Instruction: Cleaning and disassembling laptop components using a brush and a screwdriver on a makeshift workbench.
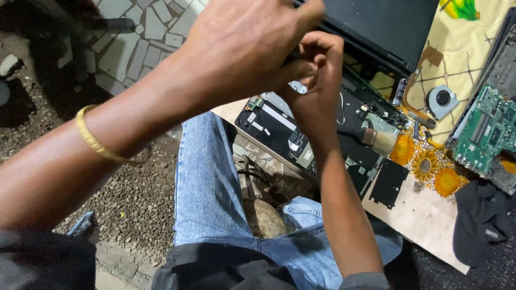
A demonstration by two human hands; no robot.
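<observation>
My left hand and right hand meet at the near long edge of the laptop lid, above the opened laptop base. The left fingers curl over that edge from above, pressed together, gripping it. The right fingers are bunched tight into a pinch just under the left palm; they close on something at the lid's edge or hinge, but the left hand hides it and I cannot tell what.

The lid's long axis runs from my hands away toward the far right, rising off the base. The base lies directly below the fingers, overhanging the near edge of the tabletop above my knee in jeans. Both hands touch the lid; the left covers more of it, the right is nearer the base.

Around the work: a brush lies on the base just right of my right wrist. A loose black cover plate lies beside the base toward the near edge. A cooling fan rests on the flowered cloth, well apart to the right. A green circuit board lies near the right edge, a dark cloth below it.

Open room: left of the hands, over the floor. The right side is crowded.
</observation>
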